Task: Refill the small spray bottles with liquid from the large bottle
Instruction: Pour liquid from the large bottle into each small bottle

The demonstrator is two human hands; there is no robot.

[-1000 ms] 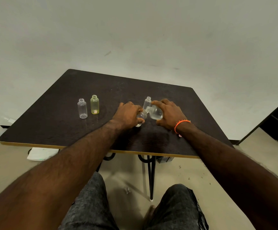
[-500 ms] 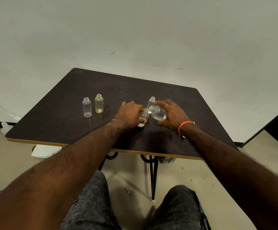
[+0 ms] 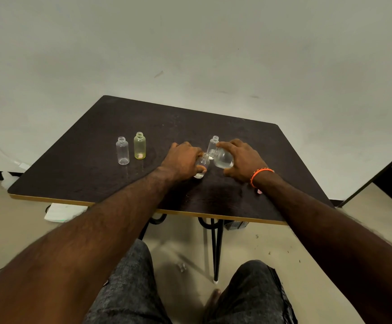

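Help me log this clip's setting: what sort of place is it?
Probably a bare indoor workroom, not a kitchen: a dark wooden table with black metal legs stands against a plain off-white wall on a beige floor, holding only small plastic bottles, like the open yellow-tinted bottle.

No readable text shows; the bottles seem unlabelled from here.

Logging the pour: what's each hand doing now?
Left hand: closed on the small bottle.
Right hand: closed on the tilted large bottle.

Right hand tips large bottle over left-held small bottle.
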